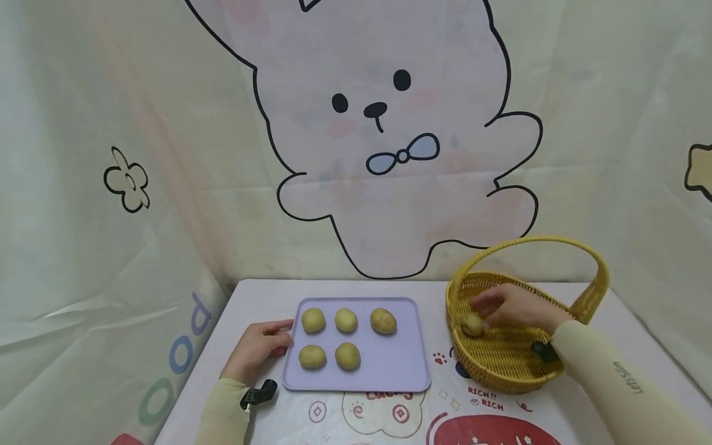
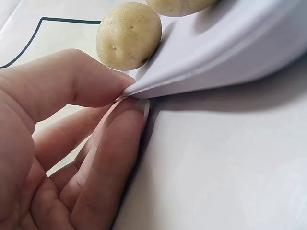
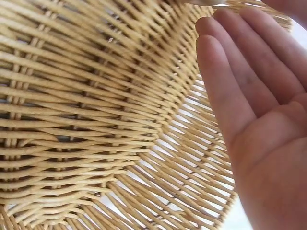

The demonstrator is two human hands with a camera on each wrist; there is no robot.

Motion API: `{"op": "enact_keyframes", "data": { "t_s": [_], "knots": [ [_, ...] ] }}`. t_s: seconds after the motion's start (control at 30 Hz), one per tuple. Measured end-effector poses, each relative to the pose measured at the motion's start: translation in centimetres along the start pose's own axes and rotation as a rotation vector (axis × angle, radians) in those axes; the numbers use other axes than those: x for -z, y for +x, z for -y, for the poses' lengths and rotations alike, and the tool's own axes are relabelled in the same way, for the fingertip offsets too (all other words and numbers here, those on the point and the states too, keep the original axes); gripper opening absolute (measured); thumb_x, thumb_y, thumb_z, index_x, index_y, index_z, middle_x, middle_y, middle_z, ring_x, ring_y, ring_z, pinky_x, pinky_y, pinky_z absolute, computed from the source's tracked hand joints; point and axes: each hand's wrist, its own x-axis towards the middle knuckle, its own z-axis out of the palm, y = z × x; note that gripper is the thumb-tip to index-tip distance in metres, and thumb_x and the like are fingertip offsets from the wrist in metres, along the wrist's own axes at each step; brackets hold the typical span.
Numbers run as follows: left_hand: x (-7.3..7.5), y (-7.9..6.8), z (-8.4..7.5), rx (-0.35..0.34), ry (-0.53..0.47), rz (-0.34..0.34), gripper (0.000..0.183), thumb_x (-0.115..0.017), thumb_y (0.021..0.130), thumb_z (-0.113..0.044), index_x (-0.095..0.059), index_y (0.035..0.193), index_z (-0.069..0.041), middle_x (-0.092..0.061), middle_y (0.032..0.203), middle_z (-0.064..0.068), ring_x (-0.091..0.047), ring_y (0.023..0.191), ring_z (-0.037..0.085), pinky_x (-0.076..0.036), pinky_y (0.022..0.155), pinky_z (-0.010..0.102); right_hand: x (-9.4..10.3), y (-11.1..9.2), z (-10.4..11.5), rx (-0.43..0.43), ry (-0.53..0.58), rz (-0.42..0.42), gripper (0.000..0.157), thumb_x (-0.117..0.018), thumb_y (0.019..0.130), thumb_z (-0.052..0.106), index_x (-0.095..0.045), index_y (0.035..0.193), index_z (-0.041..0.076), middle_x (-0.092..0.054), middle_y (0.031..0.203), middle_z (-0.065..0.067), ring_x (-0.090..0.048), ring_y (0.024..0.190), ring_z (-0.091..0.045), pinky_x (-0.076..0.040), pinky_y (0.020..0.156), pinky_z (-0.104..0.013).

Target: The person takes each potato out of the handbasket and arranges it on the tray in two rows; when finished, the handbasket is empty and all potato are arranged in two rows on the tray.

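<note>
In the head view, a lilac tray [image 1: 389,371] lies on the table with several potatoes on it, among them a potato [image 1: 383,321] at its back right. My left hand [image 1: 258,349] pinches the tray's left rim between thumb and fingertips; the left wrist view shows this grip close, beside a potato [image 2: 128,36]. On the right, my right hand [image 1: 514,307] reaches into a yellow wicker basket [image 1: 500,371]. Its fingers are nearly straight, right by a potato [image 1: 473,325] at the basket's left side. In the right wrist view only a sliver of that potato shows above the fingertips.
The basket's tall arched handle [image 1: 534,240] rises over the right forearm. A printed cloth [image 1: 311,426] covers the table, and a curtain [image 1: 222,154] with a cartoon figure hangs behind it. Each wrist wears a small dark device.
</note>
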Motion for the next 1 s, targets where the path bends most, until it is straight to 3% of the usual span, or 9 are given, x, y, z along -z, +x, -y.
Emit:
{"op": "enact_keyframes", "data": {
  "t_s": [0.1,0.3,0.4,0.7,1.0],
  "knots": [
    [0.1,0.0,0.1,-0.008,-0.007,0.001,0.051,-0.081,0.084,-0.007,-0.076,0.135,-0.008,-0.076,0.098,0.004,-0.069,0.088,0.01,-0.06,0.076,0.022,-0.2,0.1,-0.3,0.011,-0.002,0.01,0.054,-0.088,0.088,0.016,-0.072,0.138,0.003,-0.078,0.128,-0.011,-0.074,0.116,-0.026,-0.061,0.096,-0.036],
    [0.1,0.0,0.2,-0.001,-0.016,0.002,0.05,-0.081,0.086,-0.008,-0.076,0.135,-0.007,-0.075,0.099,0.004,-0.069,0.089,0.011,-0.061,0.076,0.022,-0.7,0.6,-0.5,0.017,-0.034,0.005,0.053,-0.088,0.087,0.015,-0.072,0.136,0.001,-0.079,0.124,-0.011,-0.075,0.113,-0.026,-0.062,0.098,-0.044],
    [0.2,0.1,0.4,-0.003,-0.018,0.006,0.05,-0.081,0.086,-0.008,-0.076,0.136,-0.008,-0.075,0.099,0.004,-0.07,0.089,0.011,-0.061,0.076,0.023,-0.9,0.8,-0.5,0.031,-0.045,0.005,0.052,-0.088,0.086,0.013,-0.073,0.134,0.0,-0.08,0.122,-0.011,-0.075,0.111,-0.026,-0.061,0.096,-0.042],
    [0.3,0.3,0.5,-0.004,-0.027,0.021,0.053,-0.081,0.084,-0.007,-0.075,0.137,-0.006,-0.076,0.097,0.004,-0.07,0.088,0.013,-0.06,0.075,0.024,-1.1,0.9,-0.4,0.031,-0.101,-0.012,0.046,-0.09,0.085,0.016,-0.078,0.128,0.005,-0.081,0.116,-0.005,-0.073,0.106,-0.019,-0.059,0.093,-0.038],
    [0.2,0.1,0.3,-0.007,-0.013,0.02,0.052,-0.081,0.086,-0.009,-0.074,0.138,-0.006,-0.075,0.101,0.005,-0.069,0.09,0.011,-0.061,0.076,0.023,-0.2,-1.0,1.1,0.012,-0.173,-0.062,0.043,-0.089,0.087,0.027,-0.08,0.127,0.015,-0.08,0.118,0.001,-0.072,0.109,-0.017,-0.06,0.097,-0.044]
  ]
}}
